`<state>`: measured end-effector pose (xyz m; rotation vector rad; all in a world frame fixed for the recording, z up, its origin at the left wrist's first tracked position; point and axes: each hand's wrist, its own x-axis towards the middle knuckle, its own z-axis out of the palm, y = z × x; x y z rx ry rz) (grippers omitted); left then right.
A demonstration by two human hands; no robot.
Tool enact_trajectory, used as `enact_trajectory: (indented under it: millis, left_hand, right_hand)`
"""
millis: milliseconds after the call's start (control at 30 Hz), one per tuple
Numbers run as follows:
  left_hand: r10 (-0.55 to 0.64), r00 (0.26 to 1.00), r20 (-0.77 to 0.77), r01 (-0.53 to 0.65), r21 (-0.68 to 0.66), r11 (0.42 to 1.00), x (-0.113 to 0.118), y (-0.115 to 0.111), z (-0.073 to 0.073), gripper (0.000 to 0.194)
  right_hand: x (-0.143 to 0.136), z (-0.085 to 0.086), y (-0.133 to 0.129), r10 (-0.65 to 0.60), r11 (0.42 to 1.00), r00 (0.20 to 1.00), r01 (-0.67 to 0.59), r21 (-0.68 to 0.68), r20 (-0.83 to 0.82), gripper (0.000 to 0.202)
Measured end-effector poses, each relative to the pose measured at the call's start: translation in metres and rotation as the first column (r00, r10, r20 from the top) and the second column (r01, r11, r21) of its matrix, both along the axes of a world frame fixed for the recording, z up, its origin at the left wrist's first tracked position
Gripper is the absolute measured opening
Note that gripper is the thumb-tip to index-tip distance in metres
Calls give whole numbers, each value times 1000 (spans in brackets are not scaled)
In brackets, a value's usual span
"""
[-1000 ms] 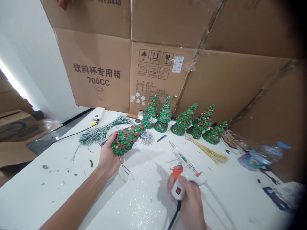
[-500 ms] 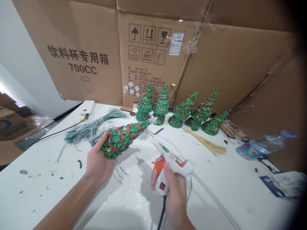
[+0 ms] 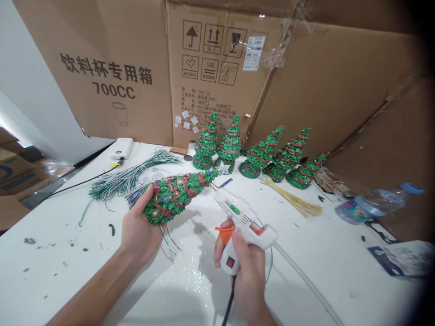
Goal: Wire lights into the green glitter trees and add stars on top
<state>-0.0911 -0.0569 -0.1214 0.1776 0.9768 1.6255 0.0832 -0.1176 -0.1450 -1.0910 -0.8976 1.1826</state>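
My left hand (image 3: 141, 226) is closed round the base of a small green Christmas tree (image 3: 175, 197), which lies tilted with its tip to the right. Red garland and gold beads wind about it, and thin wires hang below. Near the tree's tip shows a silver star (image 3: 223, 168). Gripped in my right hand (image 3: 246, 267) is a white hot glue gun (image 3: 238, 213) with an orange trigger. Its nozzle points up and left, close to the upper end of the tree; whether they touch I cannot tell. A clear glue stick (image 3: 306, 283) trails from the gun's back.
Several similar trees (image 3: 229, 142) stand along the cardboard box (image 3: 118, 40) behind. Bundles of green wire (image 3: 136, 170) and yellow wire (image 3: 294, 197) lie on the white table (image 3: 112, 280). A plastic bottle (image 3: 374, 203) rests at right, a white power bank (image 3: 121, 148) at left.
The view has shifted slightly, so the background sits a little higher. Both hands keep their holds on the tree and the glue gun, with hardly any movement between them.
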Motion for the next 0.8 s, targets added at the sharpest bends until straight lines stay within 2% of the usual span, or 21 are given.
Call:
enact_trajectory:
  millis: [267, 400, 567, 800]
  left_hand:
    - [7, 1000, 3, -7, -38, 999, -1, 0, 1, 31]
    - [18, 1000, 18, -18, -22, 1000, 1, 0, 2, 24]
    - [12, 998, 54, -12, 4, 1000, 2, -1, 3, 19]
    - [6, 999, 48, -7, 14, 1000, -2, 1, -4, 20]
  right_hand:
    - [3, -7, 1, 17, 1000, 1000, -17, 0, -20, 43]
    - [6, -14, 3, 69, 997, 997, -68, 35, -30, 42]
    - [6, -15, 5, 70, 997, 997, -68, 43, -37, 39]
    - [5, -14, 3, 60, 998, 998, -60, 19, -14, 42]
